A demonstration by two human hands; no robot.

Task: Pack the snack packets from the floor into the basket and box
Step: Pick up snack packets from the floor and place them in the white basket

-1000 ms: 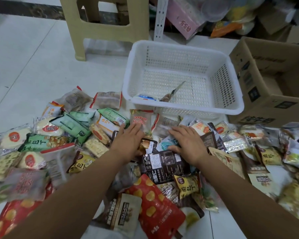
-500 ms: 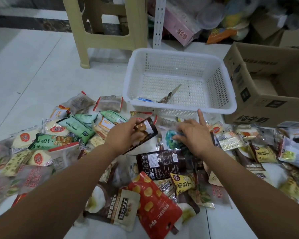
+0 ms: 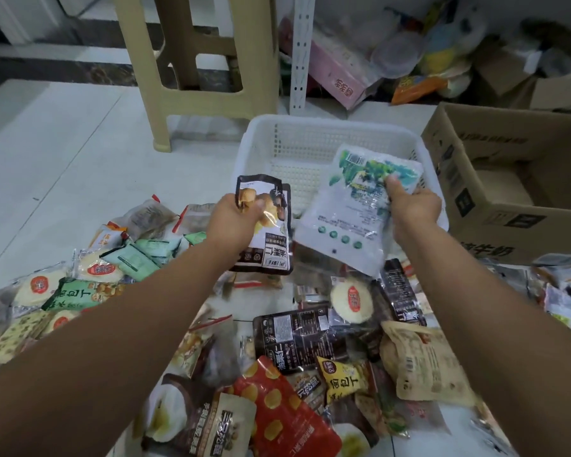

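Head view looks down on a white tiled floor (image 3: 63, 166), where a heap of mixed snack packets (image 3: 294, 338) spreads across the lower half of the frame. The left hand (image 3: 233, 222), just left of centre, grips a dark snack packet printed with golden buns (image 3: 271, 245) by its upper left edge. Its thumb lies on the front face and the other fingers curl behind. This packet hangs roughly upright above the heap, overlapping the near left corner of the white perforated plastic basket (image 3: 327, 124).

The right hand (image 3: 414, 209), right of centre, pinches a large white-and-clear packet with green print (image 3: 343, 219) near its upper right corner, thumb pressed on the front. That packet is tilted, its upper part across the basket's near right side and its lower corner above the heap.

The basket stands in the upper middle of the frame; the two held packets hide the near part of its inside. An open brown cardboard box (image 3: 495, 206) stands just beside it at the right edge. A beige plastic stool (image 3: 192, 77) stands at upper left, and a red pouch with yellow circles (image 3: 277, 420) lies at bottom centre.
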